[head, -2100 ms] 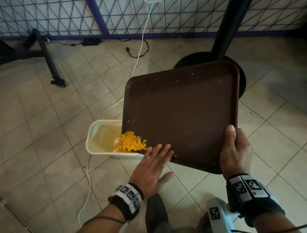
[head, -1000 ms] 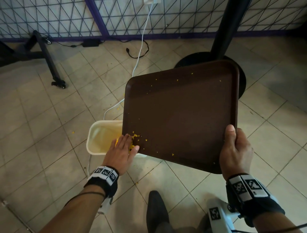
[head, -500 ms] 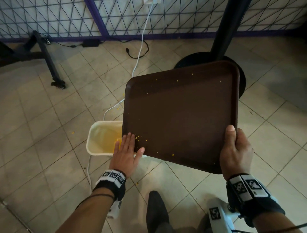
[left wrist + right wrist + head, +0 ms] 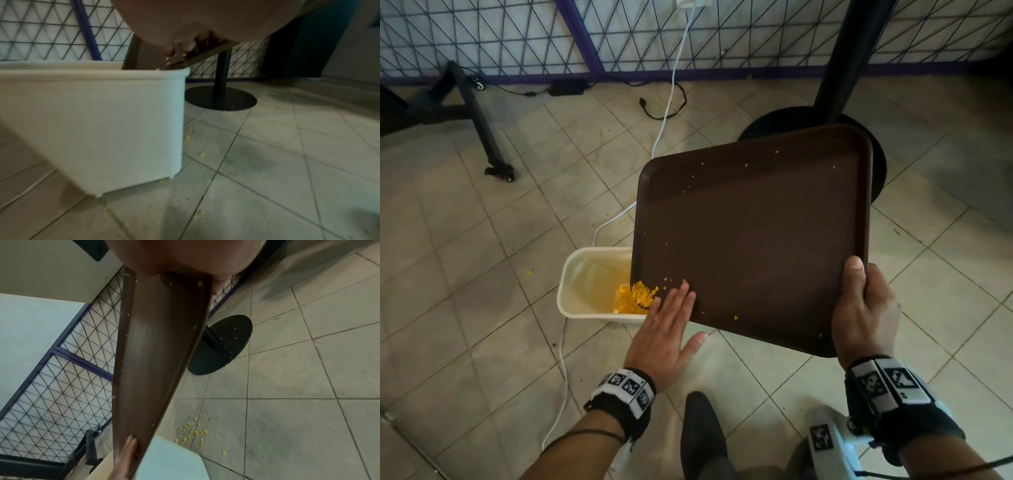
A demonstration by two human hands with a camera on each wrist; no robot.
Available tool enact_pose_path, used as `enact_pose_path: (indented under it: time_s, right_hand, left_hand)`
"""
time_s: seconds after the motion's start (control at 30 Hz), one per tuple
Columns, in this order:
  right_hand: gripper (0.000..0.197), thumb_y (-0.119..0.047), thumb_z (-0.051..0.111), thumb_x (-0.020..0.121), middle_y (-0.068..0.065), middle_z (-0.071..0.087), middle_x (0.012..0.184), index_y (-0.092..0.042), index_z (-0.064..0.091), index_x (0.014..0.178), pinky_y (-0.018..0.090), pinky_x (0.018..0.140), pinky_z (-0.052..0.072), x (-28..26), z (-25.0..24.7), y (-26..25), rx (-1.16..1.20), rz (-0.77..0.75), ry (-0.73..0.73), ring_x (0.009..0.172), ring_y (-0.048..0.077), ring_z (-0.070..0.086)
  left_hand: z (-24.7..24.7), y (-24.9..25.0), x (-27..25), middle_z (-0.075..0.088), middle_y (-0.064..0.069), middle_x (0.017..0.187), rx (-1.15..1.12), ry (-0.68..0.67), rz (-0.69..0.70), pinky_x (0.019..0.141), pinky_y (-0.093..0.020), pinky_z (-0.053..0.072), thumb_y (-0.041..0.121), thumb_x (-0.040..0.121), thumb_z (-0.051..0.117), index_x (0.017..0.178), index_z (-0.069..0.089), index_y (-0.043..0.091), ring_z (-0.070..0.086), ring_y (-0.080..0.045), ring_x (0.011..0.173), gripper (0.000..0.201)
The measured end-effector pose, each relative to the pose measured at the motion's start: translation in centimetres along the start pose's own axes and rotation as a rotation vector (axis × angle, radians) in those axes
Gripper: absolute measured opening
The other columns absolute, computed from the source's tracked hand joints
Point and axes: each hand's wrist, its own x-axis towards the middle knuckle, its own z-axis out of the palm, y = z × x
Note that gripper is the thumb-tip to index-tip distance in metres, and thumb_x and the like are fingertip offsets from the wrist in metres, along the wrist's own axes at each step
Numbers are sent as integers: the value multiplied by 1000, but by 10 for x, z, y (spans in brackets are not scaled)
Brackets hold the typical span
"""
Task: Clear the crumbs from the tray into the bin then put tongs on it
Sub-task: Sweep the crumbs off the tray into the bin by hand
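Note:
A dark brown tray (image 4: pixel 753 233) hangs tilted over the floor, its low left corner above a white bin (image 4: pixel 575 301). My right hand (image 4: pixel 863 308) grips the tray's near right corner, thumb on top. My left hand (image 4: pixel 667 318) lies flat with straight fingers on the tray's lower left edge, beside a small heap of yellow crumbs (image 4: pixel 642 294) at the corner. More crumbs lie inside the bin. A few specks stay scattered over the tray (image 4: pixel 156 353). In the left wrist view the fingertips (image 4: pixel 180 47) touch the tray edge above the bin (image 4: pixel 92 121). No tongs are in view.
A black table pedestal and round base (image 4: pixel 825 126) stand behind the tray. A white cable (image 4: pixel 667 102) runs across the tiled floor past the bin. Spilled crumbs (image 4: pixel 195 431) dot the tiles. A wire mesh fence (image 4: pixel 482 34) and a black stand leg (image 4: pixel 482 130) are at the back.
My left hand swept the crumb pile left into the bin, then came back right along the lower edge. A small heap now sits at the corner. The tray and right hand stayed put.

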Motion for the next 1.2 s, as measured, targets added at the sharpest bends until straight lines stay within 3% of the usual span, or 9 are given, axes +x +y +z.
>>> enact_pose_path:
  time_s: [0.13,0.4,0.57,0.63,0.73,0.93,1.07,1.13,1.2]
  right_hand:
    - [44,-37,36,104,3,49,65,-2,52,81,32,54,35,0,0,0,10,-3,-1,57,16,43]
    - [43,-38,36,104,1,49,65,-4,51,80,35,55,37,-2,0,-5,24,-28,6,58,17,45]
    - [44,-36,36,104,1,48,65,-4,50,79,32,53,35,-1,-2,-4,13,-22,3,57,16,44]
    - [43,-36,36,104,1,48,65,-3,51,81,31,53,35,-1,-2,-4,12,-25,1,58,15,44]
    - [43,-36,36,104,1,48,65,-3,52,81,32,53,36,-1,-1,-4,16,-29,0,57,16,44]
    - [44,-37,36,104,2,47,65,-3,52,80,32,52,34,0,-2,-2,21,-26,3,57,17,43]
    - [45,-39,36,103,1,47,64,-4,50,78,34,54,35,0,-1,-2,23,-11,-1,57,18,43]
    - [46,-39,36,103,1,46,63,-4,50,77,32,53,34,-1,-1,-3,26,-9,-3,56,18,42]
    - [45,-37,36,104,1,45,62,-2,50,78,30,50,31,-2,-1,-6,20,-11,-2,54,17,41]
  left_hand:
    - [-2,-35,-10,-3,4,165,112,-68,-94,122,-40,-6,66,95,-5,157,3,23,-15,-11,150,76]
    - [-39,-80,13,7,1,167,311,-212,-75,123,-45,1,69,86,-23,158,17,19,-3,-21,153,96]
    - [-70,-77,54,17,1,165,189,-19,-114,123,-42,7,60,99,2,154,28,21,7,-20,152,73]
    - [-76,-71,73,14,0,166,126,47,-158,123,-40,7,56,102,10,155,24,20,6,-19,152,66]
    - [-71,-64,88,5,-2,167,81,15,-213,123,-41,6,55,102,10,158,11,17,3,-19,153,67]
    - [-31,-54,35,5,-7,166,50,-103,-285,123,-41,7,61,98,3,158,5,13,5,-21,153,77]
    - [-25,-44,5,28,-9,161,2,-90,-264,123,-40,15,68,93,-4,154,27,13,23,-21,149,87]
    - [-33,-24,0,16,-4,165,-42,-50,-244,123,-38,9,67,95,-1,156,19,18,13,-18,151,81]
    - [-41,11,-1,-12,5,163,-103,-27,-160,122,-33,-5,63,98,5,157,-1,25,-12,-11,151,71]
